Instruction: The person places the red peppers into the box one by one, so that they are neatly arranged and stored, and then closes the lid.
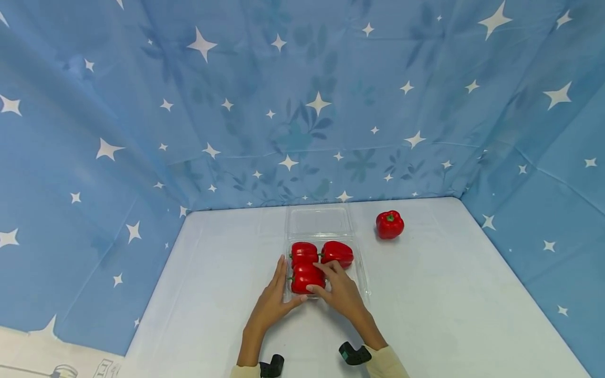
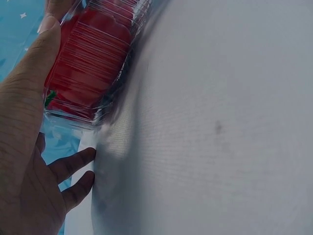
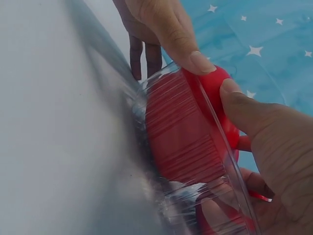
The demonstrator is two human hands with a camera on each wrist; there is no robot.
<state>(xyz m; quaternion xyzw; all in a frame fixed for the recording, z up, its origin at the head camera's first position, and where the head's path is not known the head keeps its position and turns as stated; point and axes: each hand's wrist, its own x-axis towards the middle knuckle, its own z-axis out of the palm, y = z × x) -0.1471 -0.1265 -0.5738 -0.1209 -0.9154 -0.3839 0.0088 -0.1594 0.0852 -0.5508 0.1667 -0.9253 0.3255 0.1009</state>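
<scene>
Three red bell peppers lie inside a clear plastic clamshell container (image 1: pixel 363 275): a front one (image 1: pixel 304 281), one behind it (image 1: pixel 304 252) and one at the back right (image 1: pixel 337 253). My right hand (image 1: pixel 344 295) grips the front pepper between thumb and fingers, and its thumb (image 3: pixel 244 107) presses the pepper's side in the right wrist view. Along the container's left side lie the straight fingers of my left hand (image 1: pixel 271 303). Its thumb (image 3: pixel 181 44) reaches across the front rim. Ribbed clear plastic covers the front pepper's lower part (image 2: pixel 93 54) in the left wrist view.
The container's transparent lid (image 1: pixel 317 221) lies folded back behind it. Another red bell pepper (image 1: pixel 389 224) stands on the white table (image 1: pixel 449 294) at the back right. Blue star-patterned cloth (image 1: pixel 283 105) hangs along the back and both sides.
</scene>
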